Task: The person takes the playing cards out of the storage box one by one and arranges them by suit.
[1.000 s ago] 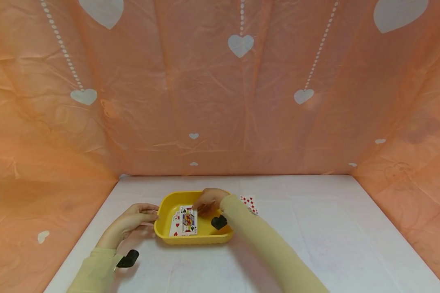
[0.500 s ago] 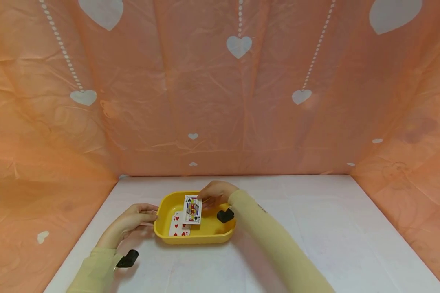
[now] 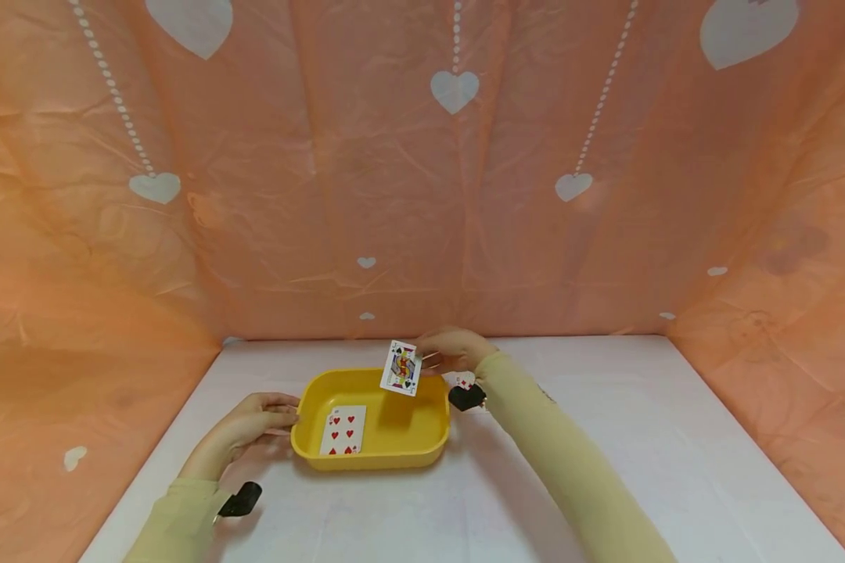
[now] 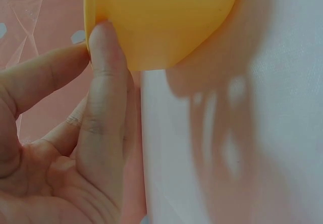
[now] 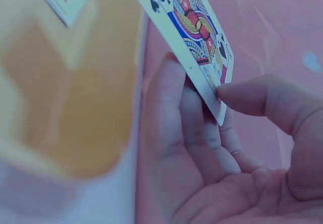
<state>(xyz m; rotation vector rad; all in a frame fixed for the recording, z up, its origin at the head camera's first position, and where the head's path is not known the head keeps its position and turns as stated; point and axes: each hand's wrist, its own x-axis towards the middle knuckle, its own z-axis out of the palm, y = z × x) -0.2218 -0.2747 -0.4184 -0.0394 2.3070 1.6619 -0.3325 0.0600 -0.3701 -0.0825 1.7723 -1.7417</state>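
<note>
Nearest to me, the left hand (image 3: 252, 422) has its fingers fairly straight against the outside of the tray's left end; I read that as steadying, with no fingers curled over the rim that I can see. The yellow tray (image 3: 406, 460) sits flat, and a hearts card (image 3: 343, 430) lies face up in its left part. Above the far rim, the jack of spades (image 3: 400, 368) hangs tilted in the air, pinched near its edge between thumb and fingers of the right hand (image 3: 459, 349). Just past the tray's right end I catch part of a diamonds card (image 3: 465, 380), mostly hidden behind that wrist.

I take the step in hand as carrying the jack between tray and table; which way, I can't tell from here. The next move calls for keeping that pinch firm, clearing the rim and laying the card flat.

Under it all I have a white table (image 3: 394, 516), and behind it a creased peach curtain (image 3: 394, 203) printed with white hearts, which also closes off both sides.
</note>
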